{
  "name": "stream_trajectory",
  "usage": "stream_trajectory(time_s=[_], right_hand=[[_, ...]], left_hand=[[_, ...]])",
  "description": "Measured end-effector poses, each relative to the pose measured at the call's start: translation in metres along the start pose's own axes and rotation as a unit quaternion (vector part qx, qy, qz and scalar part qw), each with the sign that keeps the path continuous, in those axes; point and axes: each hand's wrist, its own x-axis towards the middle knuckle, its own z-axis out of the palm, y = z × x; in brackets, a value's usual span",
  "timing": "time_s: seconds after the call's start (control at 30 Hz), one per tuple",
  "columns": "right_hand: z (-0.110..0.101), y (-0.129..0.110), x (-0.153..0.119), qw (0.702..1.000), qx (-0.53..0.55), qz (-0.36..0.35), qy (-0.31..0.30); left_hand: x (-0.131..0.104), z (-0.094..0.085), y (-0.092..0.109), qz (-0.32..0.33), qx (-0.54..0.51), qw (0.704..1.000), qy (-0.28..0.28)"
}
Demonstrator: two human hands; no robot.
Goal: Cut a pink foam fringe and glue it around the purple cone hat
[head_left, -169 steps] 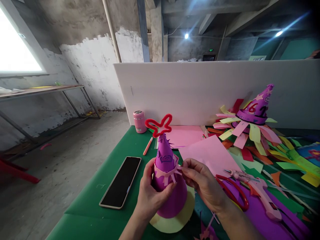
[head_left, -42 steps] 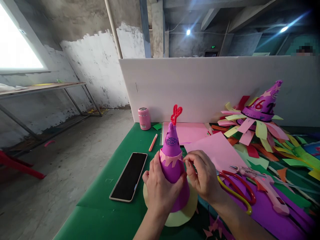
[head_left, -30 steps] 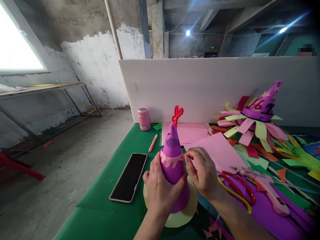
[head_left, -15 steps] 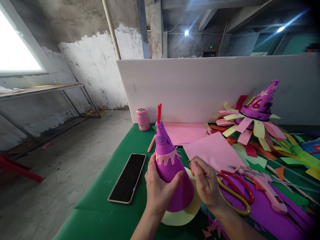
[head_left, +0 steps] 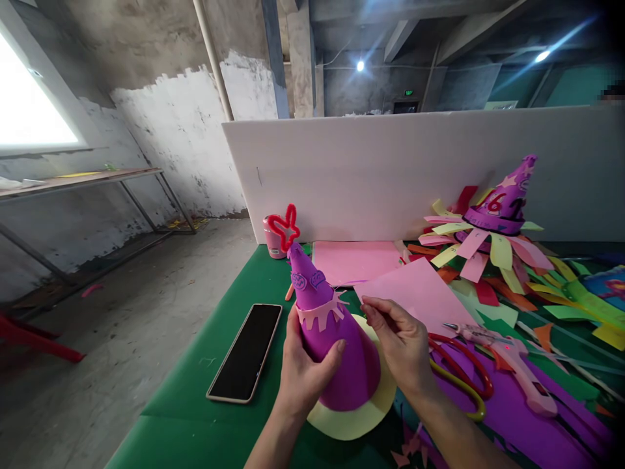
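Observation:
A purple paper cone hat [head_left: 351, 365] stands tilted to the left on a pale yellow round brim [head_left: 336, 426]. It bears a pink fringed band [head_left: 319, 314], blue-outlined oval patches and, at its tip, a red fuzzy star [head_left: 286, 228]. My left hand [head_left: 307, 365] wraps round the cone's left side, thumb across its front. To the right of the cone, my right hand [head_left: 400, 339] is pinched, thumb against forefinger near the band; what it holds, if anything, is too small to make out.
A black phone [head_left: 245, 352] lies left on the green table [head_left: 180, 404]. Right are red and yellow scissors [head_left: 469, 378], a pink glue gun [head_left: 525, 371], purple sheets and paper strips. Behind are pink sheets [head_left: 356, 260], a pink can [head_left: 273, 246], another decorated hat [head_left: 502, 208] and a white board [head_left: 361, 176].
The cone has turned and tipped further left in my left hand, so the red star now shows broadside and a second patch is visible. My right hand has shifted slightly, its fingers straighter.

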Motion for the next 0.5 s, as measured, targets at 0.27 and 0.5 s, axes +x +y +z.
stream_trajectory(time_s=[0.27, 0.5], right_hand=[[-0.002, -0.008, 0.003, 0.997, 0.049, 0.049, -0.022], [-0.005, -0.008, 0.005, 0.999, 0.026, -0.004, -0.045]], left_hand=[[0.004, -0.004, -0.007, 0.009, -0.061, 0.998, -0.026], [0.005, -0.003, -0.011, 0.029, -0.012, 0.999, -0.021]])
